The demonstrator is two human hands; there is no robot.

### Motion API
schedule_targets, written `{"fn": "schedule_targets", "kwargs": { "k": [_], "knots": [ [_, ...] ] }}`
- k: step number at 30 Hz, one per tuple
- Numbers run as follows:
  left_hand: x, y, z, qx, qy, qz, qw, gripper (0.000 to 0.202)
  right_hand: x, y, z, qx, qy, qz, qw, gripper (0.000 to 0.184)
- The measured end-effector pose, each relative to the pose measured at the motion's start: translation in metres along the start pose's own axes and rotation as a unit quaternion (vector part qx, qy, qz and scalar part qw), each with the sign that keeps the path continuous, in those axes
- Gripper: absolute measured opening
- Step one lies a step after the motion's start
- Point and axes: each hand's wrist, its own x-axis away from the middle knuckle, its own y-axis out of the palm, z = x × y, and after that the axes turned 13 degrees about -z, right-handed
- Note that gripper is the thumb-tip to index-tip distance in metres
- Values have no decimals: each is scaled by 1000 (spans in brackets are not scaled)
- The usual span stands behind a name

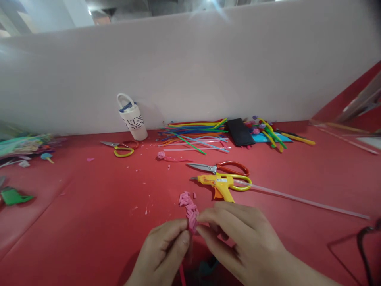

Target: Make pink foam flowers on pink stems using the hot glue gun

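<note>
Low in the head view, my left hand is closed in a pinch round the top of a thin pink stem, which runs down below the fingers. My right hand faces it, thumb and forefinger drawn close together at the edge of some small pink pieces; what lies between those fingertips is hidden. The pink pieces reach away from my fingertips in a loose, narrow heap. Just beyond the right hand lies a yellow glue gun with a clear glue stick trailing right.
Behind the glue gun are red-and-yellow-handled scissors. Further back lie a pink flower, colourful pipe cleaners, a black phone, a white cup and other scissors. A white partition borders the red table.
</note>
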Motion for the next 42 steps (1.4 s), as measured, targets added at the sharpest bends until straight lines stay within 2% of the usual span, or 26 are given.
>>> {"fn": "schedule_targets", "kwargs": {
  "k": [4, 11, 16, 20, 24, 31, 42],
  "knots": [
    [0, -1, 0, -22, 6, 9, 1000, 29, 0, -1, -1, 7, 5, -5, 1000, 10],
    [0, -4, -3, -67, 18, -13, 997, 29, 0, 0, 0, -1, 7, -14, 1000, 10],
    [0, -5, -6, -139, 87, 17, 986, 25, 0, 3, 2, -11, 7, -11, 1000, 10],
    [-1, -6, -8, -224, 153, 32, 962, 22, -1, 4, 3, -16, 3, 8, 1000, 11],
    [-1, -6, -10, -280, 182, 45, 941, 21, 0, 4, 2, -16, 3, 10, 1000, 10],
    [2, -3, -14, -363, 199, 88, 906, 19, 3, 7, 2, -25, 5, 8, 1000, 10],
    [2, -2, -14, -363, 200, 117, 903, 18, 3, 11, 2, -30, -3, 16, 999, 10]
  ]
}}
